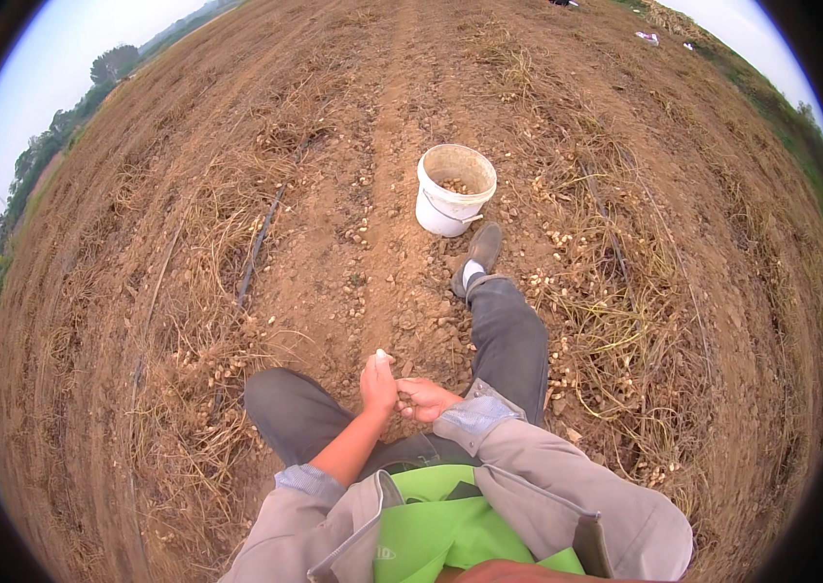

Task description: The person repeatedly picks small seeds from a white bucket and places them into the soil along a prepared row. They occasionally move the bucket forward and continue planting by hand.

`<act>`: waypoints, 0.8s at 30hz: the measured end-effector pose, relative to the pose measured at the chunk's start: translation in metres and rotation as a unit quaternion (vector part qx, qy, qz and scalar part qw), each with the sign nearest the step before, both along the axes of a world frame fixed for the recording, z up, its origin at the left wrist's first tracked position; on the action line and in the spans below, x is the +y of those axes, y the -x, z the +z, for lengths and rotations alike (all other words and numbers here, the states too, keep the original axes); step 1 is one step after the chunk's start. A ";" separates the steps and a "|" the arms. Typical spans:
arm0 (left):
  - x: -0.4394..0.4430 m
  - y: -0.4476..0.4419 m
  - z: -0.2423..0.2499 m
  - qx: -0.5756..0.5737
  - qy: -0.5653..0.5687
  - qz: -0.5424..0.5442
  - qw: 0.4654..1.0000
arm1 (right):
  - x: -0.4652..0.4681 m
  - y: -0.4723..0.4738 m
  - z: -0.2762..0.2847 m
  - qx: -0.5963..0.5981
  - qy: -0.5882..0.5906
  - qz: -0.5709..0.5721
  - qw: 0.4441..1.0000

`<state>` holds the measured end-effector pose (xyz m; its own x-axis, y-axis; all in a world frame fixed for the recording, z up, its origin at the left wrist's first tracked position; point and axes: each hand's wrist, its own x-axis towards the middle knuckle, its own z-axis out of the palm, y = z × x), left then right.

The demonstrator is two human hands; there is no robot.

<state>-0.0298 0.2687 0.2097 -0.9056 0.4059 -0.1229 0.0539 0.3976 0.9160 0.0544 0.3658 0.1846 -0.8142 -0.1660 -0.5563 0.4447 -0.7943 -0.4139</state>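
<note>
My left hand (379,385) is held upright above my lap, and a small pale spot shows at its tip, too small to identify. Right beside it, my right hand (424,399) is turned inward with its fingers curled. The two hands meet or nearly meet, and what lies between them is hidden. Farther ahead on the soil stands a white plastic bucket (442,215) with its wire handle hanging down. Some peanuts (453,186) lie at the bottom of it. My outstretched leg ends in a grey shoe (484,246) close to the bucket's base.
Dried peanut plants (623,328) with pods attached lie in a row on the right. Another row of dry vines (200,350) runs along the left. Black drip tape (262,237) crosses the soil. Loose peanut pods (362,229) dot the ground between the rows.
</note>
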 end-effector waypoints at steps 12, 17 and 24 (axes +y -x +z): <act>-0.017 0.040 -0.054 -0.138 0.002 0.154 0.978 | 0.068 0.015 0.013 -0.061 0.069 -0.156 0.983; -0.024 0.039 -0.085 -0.237 0.027 0.105 0.965 | 0.192 0.102 0.072 0.023 -0.018 -0.267 0.963; -0.008 0.034 -0.090 -0.264 0.078 0.029 0.961 | 0.342 0.229 0.151 0.040 -0.076 -0.447 0.890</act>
<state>-0.0636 0.2610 0.1199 -0.7212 0.2957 -0.6264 -0.4285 0.5200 0.7389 -0.1747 0.7074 0.3353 -0.6214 0.6403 -0.4516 -0.3728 -0.7485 -0.5484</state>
